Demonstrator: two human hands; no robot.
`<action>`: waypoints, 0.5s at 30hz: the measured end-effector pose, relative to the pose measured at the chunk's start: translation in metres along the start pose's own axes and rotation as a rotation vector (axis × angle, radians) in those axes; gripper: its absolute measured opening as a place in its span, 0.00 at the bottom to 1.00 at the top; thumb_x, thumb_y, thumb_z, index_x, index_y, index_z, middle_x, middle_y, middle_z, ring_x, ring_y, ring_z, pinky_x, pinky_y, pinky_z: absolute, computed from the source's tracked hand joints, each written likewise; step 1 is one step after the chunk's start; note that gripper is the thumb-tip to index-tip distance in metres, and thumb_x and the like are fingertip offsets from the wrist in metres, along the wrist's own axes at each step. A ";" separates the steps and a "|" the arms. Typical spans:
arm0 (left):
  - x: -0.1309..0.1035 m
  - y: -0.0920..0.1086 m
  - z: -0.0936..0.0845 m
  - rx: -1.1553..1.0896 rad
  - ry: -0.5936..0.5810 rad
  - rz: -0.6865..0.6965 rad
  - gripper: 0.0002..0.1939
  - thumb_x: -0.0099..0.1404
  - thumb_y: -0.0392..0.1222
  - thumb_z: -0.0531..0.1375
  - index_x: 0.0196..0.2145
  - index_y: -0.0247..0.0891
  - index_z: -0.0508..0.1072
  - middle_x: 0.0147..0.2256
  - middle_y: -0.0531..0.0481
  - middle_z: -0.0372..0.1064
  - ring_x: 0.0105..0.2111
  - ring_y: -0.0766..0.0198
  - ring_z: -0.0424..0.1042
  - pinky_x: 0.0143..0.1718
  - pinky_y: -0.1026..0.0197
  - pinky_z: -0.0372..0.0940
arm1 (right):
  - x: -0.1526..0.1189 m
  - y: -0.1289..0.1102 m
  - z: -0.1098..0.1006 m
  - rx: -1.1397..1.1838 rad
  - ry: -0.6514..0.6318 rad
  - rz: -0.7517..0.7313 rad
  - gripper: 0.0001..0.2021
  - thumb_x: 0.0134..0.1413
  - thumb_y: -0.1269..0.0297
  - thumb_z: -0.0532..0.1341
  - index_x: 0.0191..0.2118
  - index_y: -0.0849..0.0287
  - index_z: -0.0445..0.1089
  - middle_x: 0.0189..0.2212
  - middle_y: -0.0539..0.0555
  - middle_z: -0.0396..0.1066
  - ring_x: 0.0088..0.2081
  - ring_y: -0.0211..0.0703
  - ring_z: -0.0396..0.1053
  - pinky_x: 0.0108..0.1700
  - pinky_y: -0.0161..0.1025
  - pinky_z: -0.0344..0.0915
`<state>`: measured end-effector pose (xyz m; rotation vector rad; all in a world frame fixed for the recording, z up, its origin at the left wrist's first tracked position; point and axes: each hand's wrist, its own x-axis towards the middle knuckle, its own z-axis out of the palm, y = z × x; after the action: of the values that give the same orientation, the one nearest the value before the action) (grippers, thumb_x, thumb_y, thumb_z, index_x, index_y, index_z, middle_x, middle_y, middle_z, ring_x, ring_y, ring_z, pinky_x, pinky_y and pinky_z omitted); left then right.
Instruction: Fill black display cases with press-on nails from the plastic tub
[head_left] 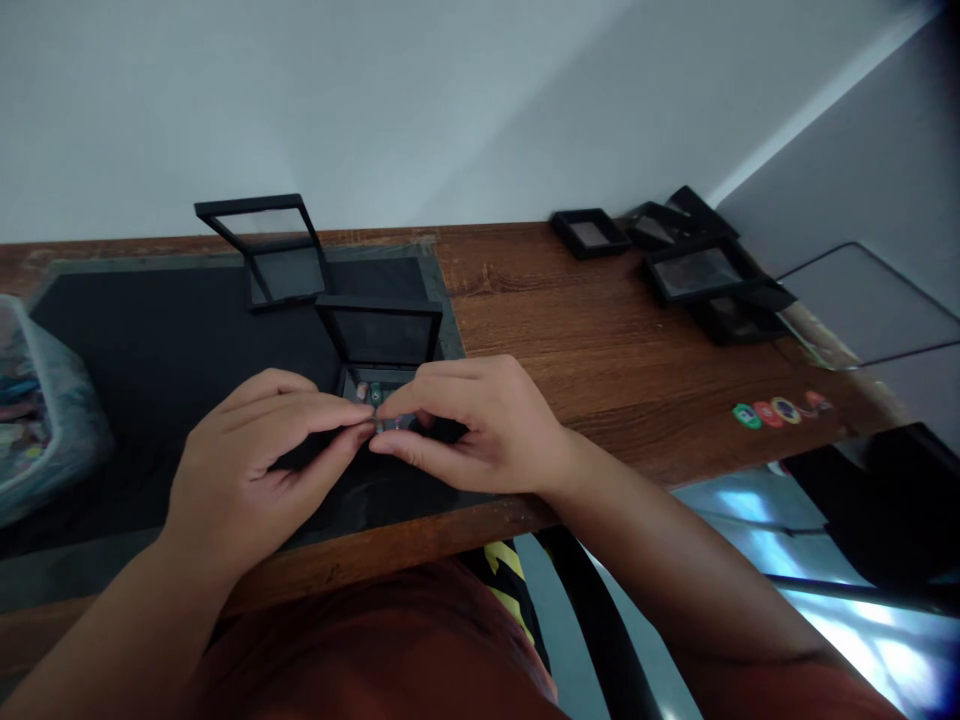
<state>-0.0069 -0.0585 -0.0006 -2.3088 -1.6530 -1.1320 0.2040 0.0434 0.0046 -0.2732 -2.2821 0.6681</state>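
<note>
Both hands meet over a small black display box (379, 325) whose framed lid stands raised toward the wall. My left hand (255, 455) pinches at the box's near side, thumb against forefinger, with something too small to name at the tips. From the other side my right hand (480, 420) pinches at the same spot, its fingertips touching those of the left. Small coloured pieces (367, 392) lie inside the box behind the fingers. The front of the box is largely hidden by my hands.
A second black frame (285, 265) stands open behind. A translucent bin (64, 410) full of small items is at left. Several black boxes (697, 270) lie at the back right. Round colourful pieces (784, 410) sit near the right edge of the wooden table (525, 320).
</note>
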 end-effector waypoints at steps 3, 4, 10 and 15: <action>0.001 -0.001 0.001 -0.003 -0.012 0.042 0.09 0.68 0.35 0.66 0.44 0.46 0.79 0.34 0.54 0.80 0.36 0.62 0.76 0.37 0.60 0.71 | 0.000 0.000 -0.001 -0.002 -0.002 0.011 0.08 0.67 0.63 0.65 0.40 0.61 0.79 0.34 0.49 0.78 0.32 0.30 0.72 0.33 0.30 0.60; 0.001 -0.001 0.002 -0.005 -0.012 0.052 0.09 0.67 0.34 0.66 0.44 0.45 0.79 0.34 0.54 0.80 0.36 0.62 0.75 0.37 0.60 0.71 | 0.000 0.000 -0.002 -0.004 -0.004 0.011 0.08 0.68 0.63 0.65 0.40 0.61 0.79 0.34 0.49 0.78 0.32 0.30 0.72 0.33 0.30 0.60; 0.002 0.001 0.002 -0.043 0.016 0.062 0.11 0.64 0.33 0.69 0.43 0.45 0.79 0.34 0.55 0.80 0.35 0.63 0.76 0.38 0.60 0.72 | -0.001 0.001 -0.003 0.035 -0.002 -0.003 0.06 0.66 0.65 0.65 0.39 0.62 0.79 0.32 0.47 0.76 0.31 0.29 0.70 0.32 0.30 0.60; 0.001 0.009 -0.001 -0.052 0.106 0.000 0.13 0.63 0.35 0.72 0.43 0.47 0.78 0.34 0.56 0.79 0.34 0.65 0.75 0.35 0.59 0.72 | 0.000 0.001 -0.004 0.066 0.017 -0.026 0.05 0.67 0.67 0.65 0.40 0.63 0.78 0.32 0.48 0.77 0.31 0.28 0.70 0.34 0.29 0.62</action>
<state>0.0002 -0.0615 0.0035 -2.2360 -1.6057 -1.2880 0.2068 0.0458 0.0067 -0.2168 -2.2395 0.7234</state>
